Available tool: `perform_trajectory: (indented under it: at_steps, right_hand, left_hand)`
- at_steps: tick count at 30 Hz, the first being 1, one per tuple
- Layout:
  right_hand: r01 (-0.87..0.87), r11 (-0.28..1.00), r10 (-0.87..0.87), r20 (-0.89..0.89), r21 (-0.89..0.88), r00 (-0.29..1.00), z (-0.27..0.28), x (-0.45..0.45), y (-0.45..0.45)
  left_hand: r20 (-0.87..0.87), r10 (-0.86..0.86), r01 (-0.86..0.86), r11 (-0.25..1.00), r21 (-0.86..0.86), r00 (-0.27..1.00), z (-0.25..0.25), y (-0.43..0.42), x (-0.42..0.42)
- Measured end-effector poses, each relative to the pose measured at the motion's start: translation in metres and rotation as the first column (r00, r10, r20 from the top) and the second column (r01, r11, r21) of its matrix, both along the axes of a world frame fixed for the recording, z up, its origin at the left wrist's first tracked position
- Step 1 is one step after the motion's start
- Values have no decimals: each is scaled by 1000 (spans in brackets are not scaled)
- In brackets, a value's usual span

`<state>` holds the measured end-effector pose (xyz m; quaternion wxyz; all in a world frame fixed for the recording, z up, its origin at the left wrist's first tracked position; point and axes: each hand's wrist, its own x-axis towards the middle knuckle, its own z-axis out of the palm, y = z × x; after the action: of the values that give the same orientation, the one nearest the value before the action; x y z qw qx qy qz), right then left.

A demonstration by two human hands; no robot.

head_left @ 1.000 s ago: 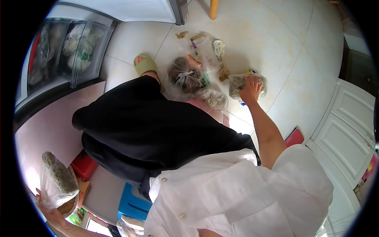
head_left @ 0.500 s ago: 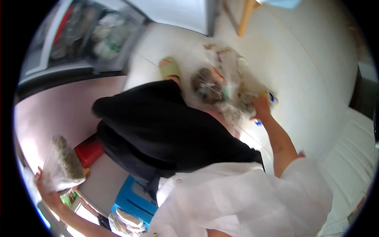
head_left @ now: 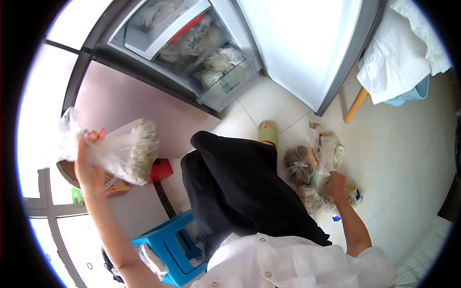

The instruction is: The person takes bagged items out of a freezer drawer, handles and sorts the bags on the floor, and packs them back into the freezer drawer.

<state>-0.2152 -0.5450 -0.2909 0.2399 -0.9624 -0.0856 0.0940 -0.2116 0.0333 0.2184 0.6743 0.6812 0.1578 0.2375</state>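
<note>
1. While the left hand (head_left: 88,168) is gripping its neck, the bag (head_left: 142,153) is stretching crosswise beyond the stool (head_left: 177,261), filled end pointing right.
2. Earlier, that end was pointing up the view.
3. Right of the stool, the right hand (head_left: 336,186), previously spread, is curling among floor bags (head_left: 311,200); whether it's gripping, I cannot tell.

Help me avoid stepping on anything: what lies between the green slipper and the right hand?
In the head view, the tied bag with dark contents lies between the green slipper and the right hand.
</note>
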Motion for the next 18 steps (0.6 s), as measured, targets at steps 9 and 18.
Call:
perform_trajectory:
  at_steps: [9, 18]
  right_hand:
    - [-530, 728, 233, 569, 435, 788, 281, 105, 203]
    - [-614, 729, 421, 508, 303, 751, 373, 171, 210]
  left_hand:
    - [-38, -241, 242, 969, 44, 970, -30, -91, 73]
    - [47, -663, 663, 738, -124, 747, -47, -191, 121]
